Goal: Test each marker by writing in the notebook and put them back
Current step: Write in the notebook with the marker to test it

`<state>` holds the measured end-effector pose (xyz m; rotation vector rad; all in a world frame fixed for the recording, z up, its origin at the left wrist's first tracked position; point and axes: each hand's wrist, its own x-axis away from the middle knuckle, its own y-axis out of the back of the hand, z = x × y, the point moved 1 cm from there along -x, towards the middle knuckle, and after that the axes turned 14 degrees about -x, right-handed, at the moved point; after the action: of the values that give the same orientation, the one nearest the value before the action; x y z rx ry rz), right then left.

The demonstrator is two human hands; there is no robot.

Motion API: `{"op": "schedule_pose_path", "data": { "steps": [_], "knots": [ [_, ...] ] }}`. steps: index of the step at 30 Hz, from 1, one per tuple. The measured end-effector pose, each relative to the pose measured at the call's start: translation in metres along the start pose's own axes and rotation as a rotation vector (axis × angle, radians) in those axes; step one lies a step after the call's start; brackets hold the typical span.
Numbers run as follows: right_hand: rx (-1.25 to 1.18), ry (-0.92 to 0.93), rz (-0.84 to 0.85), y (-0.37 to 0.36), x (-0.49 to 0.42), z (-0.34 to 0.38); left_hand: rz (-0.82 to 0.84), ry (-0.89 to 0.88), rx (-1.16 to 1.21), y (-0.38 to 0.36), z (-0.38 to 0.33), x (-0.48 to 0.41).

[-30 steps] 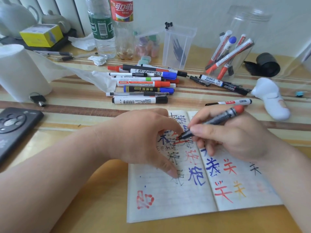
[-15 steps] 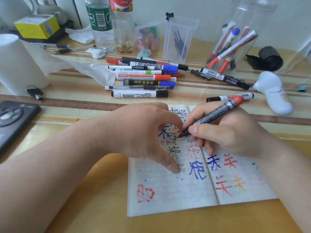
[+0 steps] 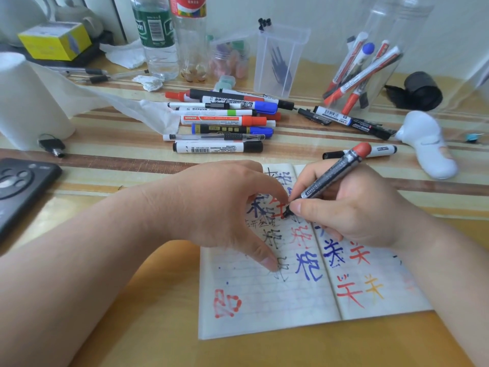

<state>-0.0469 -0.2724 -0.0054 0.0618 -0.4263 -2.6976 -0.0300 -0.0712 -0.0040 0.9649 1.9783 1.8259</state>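
Note:
An open lined notebook (image 3: 267,311) lies on the table, covered in red, blue, black and yellow characters. My right hand (image 3: 352,207) grips a black marker with a red end (image 3: 333,172), its tip down on the left page near the spine. My left hand (image 3: 225,207) presses the left page, thumb flat on the paper and fingers arched over the upper part. A pile of capped markers (image 3: 222,120) lies behind the notebook. A clear jar (image 3: 370,62) at the back right holds several more markers.
A paper towel roll (image 3: 26,102) and a black phone (image 3: 18,189) sit at the left. Two bottles (image 3: 172,41), a clear plastic box (image 3: 280,59), a yellow box (image 3: 55,41), a white figurine (image 3: 428,144) and a black tape roll (image 3: 423,88) stand along the back. Loose markers (image 3: 354,121) lie near the jar.
My right hand has kept writing, and the marker tip has shifted slightly on the left page. The view has dipped a little. My left hand stays on the page.

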Motion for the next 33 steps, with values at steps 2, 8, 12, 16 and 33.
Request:
{"op": "schedule_pose_path", "data": {
  "steps": [2,8,12,16,33],
  "knots": [
    [0.059,0.009,-0.003,-0.0007,-0.0003,0.0004,0.003,0.003,0.000,0.0003,-0.0003,0.0000],
    [0.206,-0.016,-0.093,-0.0023,-0.0002,-0.0009,0.000,0.002,-0.009,-0.0001,-0.0005,-0.0003],
    [0.077,-0.032,-0.081,0.0010,-0.0004,-0.0034,0.007,0.005,-0.007,0.0010,-0.0010,-0.0003],
    [0.030,0.003,0.025,-0.0008,0.0044,-0.0006,0.012,0.001,-0.007,0.0020,-0.0018,0.0003],
    [0.096,-0.059,-0.078,0.0005,-0.0018,-0.0020,0.014,0.000,-0.006,0.0007,-0.0010,-0.0009]
  ]
}}
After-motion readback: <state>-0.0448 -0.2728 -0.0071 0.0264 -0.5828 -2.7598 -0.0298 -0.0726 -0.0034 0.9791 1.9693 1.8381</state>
